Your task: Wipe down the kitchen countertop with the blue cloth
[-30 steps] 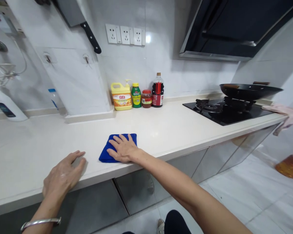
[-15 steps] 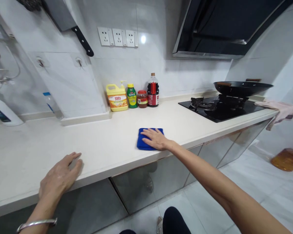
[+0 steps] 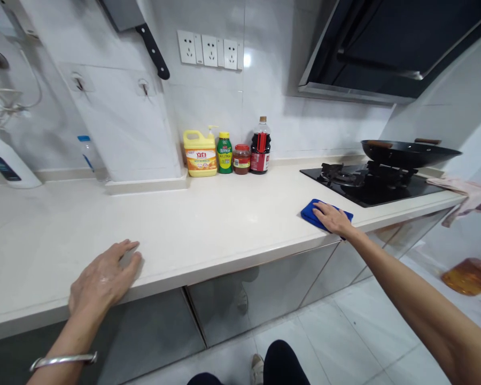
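A folded blue cloth [image 3: 310,215] lies on the white countertop [image 3: 208,219], close to the front edge and just left of the stove. My right hand [image 3: 332,218] rests flat on top of it, fingers stretched out and pressing it down. The palm and fingers cover part of the cloth. On the left, my left hand [image 3: 106,275] leans on the counter's front edge with nothing in it. Its thumb and fingers are apart, and a silver bangle [image 3: 64,361] circles the wrist.
Along the wall stand a yellow detergent jug [image 3: 200,155], a green bottle [image 3: 225,154], a red-lidded jar [image 3: 241,159] and a dark sauce bottle [image 3: 260,147]. A wok [image 3: 411,155] sits on the black stove [image 3: 369,187]. A cleaver [image 3: 154,51] hangs at upper left.
My right hand has slid the blue cloth rightward along the counter, closer to the stove. My left hand stays at the counter's edge. The view has shifted slightly.
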{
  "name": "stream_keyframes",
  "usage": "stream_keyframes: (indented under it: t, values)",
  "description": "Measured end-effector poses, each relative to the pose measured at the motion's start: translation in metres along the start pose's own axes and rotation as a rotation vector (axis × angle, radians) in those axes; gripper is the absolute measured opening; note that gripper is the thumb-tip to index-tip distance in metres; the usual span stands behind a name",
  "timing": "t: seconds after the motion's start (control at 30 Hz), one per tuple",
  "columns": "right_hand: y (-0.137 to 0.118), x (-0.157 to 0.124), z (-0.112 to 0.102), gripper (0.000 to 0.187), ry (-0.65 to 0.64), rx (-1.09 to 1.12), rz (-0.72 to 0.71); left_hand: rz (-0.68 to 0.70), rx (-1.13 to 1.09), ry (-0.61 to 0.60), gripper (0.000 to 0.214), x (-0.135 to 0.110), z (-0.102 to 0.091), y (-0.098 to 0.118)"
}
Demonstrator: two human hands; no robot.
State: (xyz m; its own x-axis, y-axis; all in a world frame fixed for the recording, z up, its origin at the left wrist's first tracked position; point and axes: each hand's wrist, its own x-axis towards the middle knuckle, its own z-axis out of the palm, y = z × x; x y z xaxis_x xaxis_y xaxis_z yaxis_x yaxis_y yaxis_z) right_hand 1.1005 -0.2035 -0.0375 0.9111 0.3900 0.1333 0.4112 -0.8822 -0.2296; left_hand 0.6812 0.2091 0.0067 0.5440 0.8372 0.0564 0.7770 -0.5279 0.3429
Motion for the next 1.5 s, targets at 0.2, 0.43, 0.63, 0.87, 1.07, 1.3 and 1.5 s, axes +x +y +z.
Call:
stream_keyframes:
  t: [0.2,0.43,0.63,0.87,1.07,1.3,1.5]
  values:
    - [-0.034,-0.015,0.004,0.064,0.005,-0.083,0.133,-0.023,-0.028,0.02,0.062,-0.003,0.002,0.006]
    - [-0.138,-0.07,0.011,0.064,-0.114,-0.115,-0.154,-0.006,-0.015,0.03,0.06,-0.002,0.004,0.005]
    - [-0.247,-0.1,0.018,0.068,-0.226,0.042,-0.625,-0.031,0.02,0.021,0.062,0.004,0.007,0.001]
    - [-0.329,-0.064,0.034,0.069,-0.32,0.14,-0.919,-0.068,0.062,0.007,0.066,0.012,0.01,-0.008]
    - [-0.352,0.002,0.053,0.067,-0.335,0.132,-0.923,-0.08,0.077,0.013,0.067,0.018,0.011,-0.015]
    - [-0.334,0.062,0.057,0.068,-0.283,0.102,-0.713,-0.101,0.065,0.0,0.069,0.02,0.008,-0.013]
    - [-0.287,0.088,0.054,0.068,-0.231,0.058,-0.532,-0.104,0.005,0.027,0.061,0.017,0.006,-0.013]
